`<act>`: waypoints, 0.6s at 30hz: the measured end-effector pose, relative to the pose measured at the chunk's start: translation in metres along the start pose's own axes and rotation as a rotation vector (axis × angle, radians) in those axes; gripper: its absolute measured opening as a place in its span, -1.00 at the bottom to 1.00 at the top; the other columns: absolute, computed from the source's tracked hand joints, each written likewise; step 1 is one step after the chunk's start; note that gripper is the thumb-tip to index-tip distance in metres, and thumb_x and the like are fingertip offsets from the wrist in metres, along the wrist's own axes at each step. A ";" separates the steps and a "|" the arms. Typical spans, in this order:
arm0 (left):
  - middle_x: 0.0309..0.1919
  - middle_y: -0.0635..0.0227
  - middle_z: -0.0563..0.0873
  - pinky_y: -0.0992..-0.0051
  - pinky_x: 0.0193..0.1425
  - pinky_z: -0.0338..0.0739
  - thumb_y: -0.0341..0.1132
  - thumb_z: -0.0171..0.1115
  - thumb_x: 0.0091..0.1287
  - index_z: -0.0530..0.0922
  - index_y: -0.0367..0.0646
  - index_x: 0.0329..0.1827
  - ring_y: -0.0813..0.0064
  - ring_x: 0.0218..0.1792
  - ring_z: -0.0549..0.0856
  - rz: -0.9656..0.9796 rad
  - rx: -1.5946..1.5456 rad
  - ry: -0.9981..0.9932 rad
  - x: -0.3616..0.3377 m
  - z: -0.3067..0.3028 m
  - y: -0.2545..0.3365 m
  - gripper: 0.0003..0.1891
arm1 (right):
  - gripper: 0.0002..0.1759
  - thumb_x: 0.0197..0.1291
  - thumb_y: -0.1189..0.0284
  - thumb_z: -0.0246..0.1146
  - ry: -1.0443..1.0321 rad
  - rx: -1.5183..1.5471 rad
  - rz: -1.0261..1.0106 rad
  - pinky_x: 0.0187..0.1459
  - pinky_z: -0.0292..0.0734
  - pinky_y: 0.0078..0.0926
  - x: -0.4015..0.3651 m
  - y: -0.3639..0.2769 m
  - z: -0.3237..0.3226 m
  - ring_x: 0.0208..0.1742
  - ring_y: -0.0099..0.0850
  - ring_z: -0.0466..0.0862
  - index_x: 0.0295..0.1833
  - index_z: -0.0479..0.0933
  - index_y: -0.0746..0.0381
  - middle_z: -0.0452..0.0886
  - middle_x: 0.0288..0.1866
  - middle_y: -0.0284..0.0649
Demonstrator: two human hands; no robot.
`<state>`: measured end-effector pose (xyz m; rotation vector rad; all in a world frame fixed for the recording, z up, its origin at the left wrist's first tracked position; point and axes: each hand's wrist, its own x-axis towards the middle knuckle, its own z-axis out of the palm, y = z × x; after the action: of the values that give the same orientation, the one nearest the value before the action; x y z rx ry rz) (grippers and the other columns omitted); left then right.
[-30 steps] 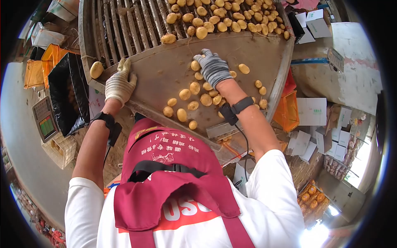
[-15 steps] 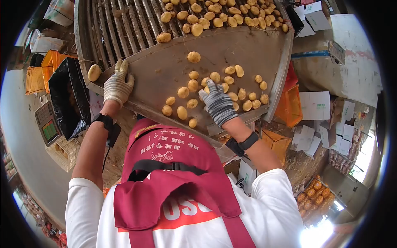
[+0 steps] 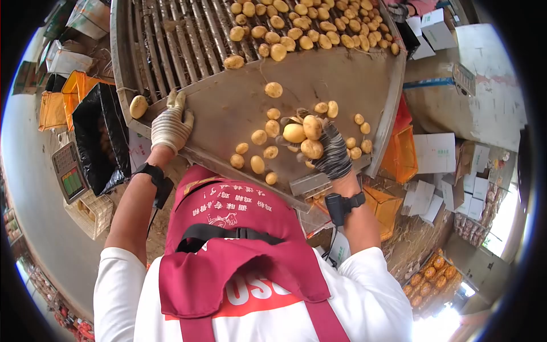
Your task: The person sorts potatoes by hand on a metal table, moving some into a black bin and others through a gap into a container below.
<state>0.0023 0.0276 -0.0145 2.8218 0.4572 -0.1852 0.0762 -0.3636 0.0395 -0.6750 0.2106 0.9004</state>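
Several potatoes [image 3: 294,133] rest in my right hand [image 3: 330,153], which wears a grey striped glove and is turned up with its fingers around them. It is above the right part of the metal tray [image 3: 222,108]. My left hand [image 3: 171,127], in a whitish glove, lies on the tray's left front edge with its fingers stretched out and nothing in them. One potato [image 3: 138,106] sits at the tray's left corner, beyond that hand. Loose potatoes [image 3: 258,137] are scattered left of my right hand, and a few more [image 3: 356,153] lie to its right.
Many potatoes [image 3: 307,28] lie on a slatted rack [image 3: 182,40] behind the tray. At left are a black-lined crate [image 3: 97,137] and a scale [image 3: 70,172]. Orange crates [image 3: 401,151] and white boxes [image 3: 434,157] stand at right. A co-worker's gloved hand [image 3: 399,10] shows at the top.
My right hand has turned palm up and now has several potatoes gathered in it. Fewer potatoes lie on the tray around it. My left hand remains at the tray's edge.
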 end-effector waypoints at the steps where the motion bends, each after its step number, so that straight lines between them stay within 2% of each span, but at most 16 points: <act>1: 0.59 0.07 0.31 0.15 0.21 0.64 -0.10 0.13 0.43 0.33 -0.08 0.56 0.01 0.07 0.76 0.008 -0.007 0.003 0.000 -0.001 -0.001 -0.36 | -0.43 0.60 0.07 0.04 -0.012 -0.005 0.009 0.27 0.69 -0.35 0.010 0.003 0.007 0.26 -0.30 0.67 0.46 0.41 0.26 0.57 0.36 -0.14; 3: 0.58 0.03 0.32 0.12 0.24 0.63 -0.15 0.14 0.44 0.31 -0.06 0.58 0.00 0.14 0.73 -0.037 -0.032 -0.055 -0.001 -0.011 0.006 -0.36 | -0.40 0.59 0.03 0.03 0.047 0.039 0.066 0.17 0.76 -0.28 0.031 0.012 0.018 0.24 -0.25 0.70 0.46 0.40 0.26 0.58 0.35 -0.10; 4: 0.58 0.02 0.32 0.11 0.22 0.64 -0.16 0.14 0.43 0.32 -0.05 0.57 0.00 0.11 0.74 -0.022 -0.047 -0.027 -0.001 -0.009 0.006 -0.36 | -0.41 0.60 0.03 0.01 0.062 0.028 0.085 0.07 0.81 -0.23 0.043 0.017 0.022 0.26 -0.22 0.69 0.47 0.39 0.23 0.60 0.34 -0.07; 5: 0.58 0.02 0.32 0.10 0.21 0.65 -0.16 0.15 0.42 0.32 -0.05 0.57 0.00 0.09 0.75 -0.010 -0.056 0.004 -0.001 -0.006 0.004 -0.36 | -0.41 0.60 0.03 0.01 0.040 0.029 0.105 0.07 0.81 -0.23 0.056 0.020 0.031 0.26 -0.22 0.69 0.47 0.39 0.23 0.60 0.34 -0.07; 7: 0.57 0.00 0.33 0.10 0.18 0.66 -0.16 0.15 0.41 0.34 -0.06 0.56 -0.02 0.06 0.76 -0.016 -0.049 -0.027 -0.003 -0.013 0.006 -0.36 | -0.41 0.59 0.00 0.01 -0.128 -0.115 0.132 0.03 0.83 -0.22 0.082 0.030 0.057 0.25 -0.17 0.70 0.46 0.40 0.21 0.61 0.32 -0.04; 8: 0.56 -0.01 0.33 0.10 0.16 0.67 -0.16 0.16 0.40 0.34 -0.08 0.56 -0.02 0.04 0.77 -0.022 -0.058 -0.034 -0.004 -0.015 0.005 -0.36 | -0.41 0.55 -0.03 0.07 -0.256 -0.018 0.221 -0.01 0.84 -0.23 0.100 0.035 0.066 0.19 -0.17 0.73 0.42 0.43 0.18 0.62 0.29 -0.02; 9: 0.55 -0.02 0.34 0.10 0.15 0.68 -0.16 0.16 0.39 0.34 -0.10 0.56 -0.02 0.03 0.77 -0.023 -0.073 -0.040 -0.003 -0.015 0.005 -0.35 | -0.41 0.55 -0.03 0.07 -0.284 -0.005 0.238 -0.01 0.84 -0.23 0.117 0.044 0.081 0.19 -0.17 0.73 0.42 0.43 0.18 0.62 0.29 -0.02; 11: 0.50 -0.07 0.41 0.08 0.11 0.69 -0.14 0.21 0.37 0.35 -0.12 0.55 -0.06 -0.03 0.78 -0.031 -0.122 -0.027 -0.002 -0.012 0.002 -0.33 | -0.41 0.51 -0.04 0.15 -0.009 -0.158 0.260 -0.02 0.84 -0.22 0.148 0.065 0.115 0.12 -0.22 0.74 0.38 0.44 0.17 0.65 0.22 -0.05; 12: 0.40 -0.04 0.57 0.17 0.14 0.69 -0.06 0.28 0.37 0.30 -0.09 0.59 0.06 0.01 0.79 -0.026 -0.073 -0.180 -0.002 -0.022 0.002 -0.26 | -0.42 0.47 -0.04 0.20 -0.150 -0.184 0.273 0.00 0.83 -0.21 0.172 0.080 0.133 0.06 -0.30 0.74 0.35 0.45 0.16 0.66 0.11 -0.14; 13: 0.36 0.02 0.60 0.32 0.29 0.61 -0.03 0.19 0.51 0.19 -0.06 0.66 0.31 0.23 0.70 -0.117 -0.254 -0.358 0.001 -0.001 -0.013 -0.28 | -0.43 0.44 -0.05 0.24 -0.268 -0.201 0.244 0.00 0.81 -0.21 0.186 0.095 0.162 0.00 -0.33 0.73 0.33 0.46 0.12 0.65 0.02 -0.24; 14: 0.36 0.02 0.60 0.32 0.29 0.61 -0.03 0.19 0.51 0.19 -0.06 0.66 0.31 0.23 0.70 -0.117 -0.252 -0.360 -0.004 0.096 -0.051 -0.28 | -0.46 0.42 -0.06 0.26 -0.273 -0.200 0.278 -0.02 0.79 -0.26 0.201 0.115 0.193 -0.07 -0.37 0.71 0.28 0.47 0.07 0.62 -0.01 -0.26; 15: 0.53 0.06 0.40 0.27 0.34 0.57 -0.06 0.19 0.49 0.19 -0.02 0.64 0.15 0.29 0.66 -0.026 -0.246 0.157 0.012 0.190 -0.077 -0.29 | -0.52 0.44 -0.07 0.23 -0.483 -0.091 0.305 -0.03 0.78 -0.21 0.222 0.139 0.213 -0.12 -0.41 0.69 0.22 0.47 0.03 0.60 -0.01 -0.26; 16: 0.63 0.13 0.23 0.41 0.63 0.26 -0.19 -0.19 0.73 0.04 -0.13 0.70 0.44 0.59 0.27 0.103 -0.930 0.209 0.005 0.107 -0.045 -0.45 | -0.55 0.44 -0.07 0.23 -0.698 0.052 0.428 -0.02 0.77 -0.09 0.252 0.169 0.235 -0.10 -0.39 0.68 0.17 0.46 0.03 0.59 0.00 -0.26; 17: 0.63 0.13 0.23 0.41 0.63 0.26 -0.19 -0.19 0.73 0.04 -0.13 0.70 0.44 0.59 0.27 0.107 -0.933 0.205 -0.002 0.069 -0.031 -0.45 | -0.54 0.41 -0.05 0.27 -0.378 -0.197 0.464 0.00 0.74 0.05 0.233 0.161 0.289 -0.05 -0.31 0.70 0.13 0.47 0.06 0.60 -0.01 -0.22; 18: 0.64 0.11 0.21 0.42 0.64 0.25 -0.21 -0.20 0.68 0.05 -0.15 0.69 0.40 0.61 0.26 0.112 -0.401 0.200 -0.008 0.043 -0.021 -0.43 | -0.50 0.40 -0.03 0.29 -0.383 -0.322 0.454 0.07 0.70 0.03 0.235 0.171 0.313 0.01 -0.25 0.70 0.20 0.46 0.10 0.63 0.04 -0.17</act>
<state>-0.0153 0.0326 -0.0592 2.4687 0.3329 0.1936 0.0552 0.0587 0.1012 -0.7491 -0.1361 1.5012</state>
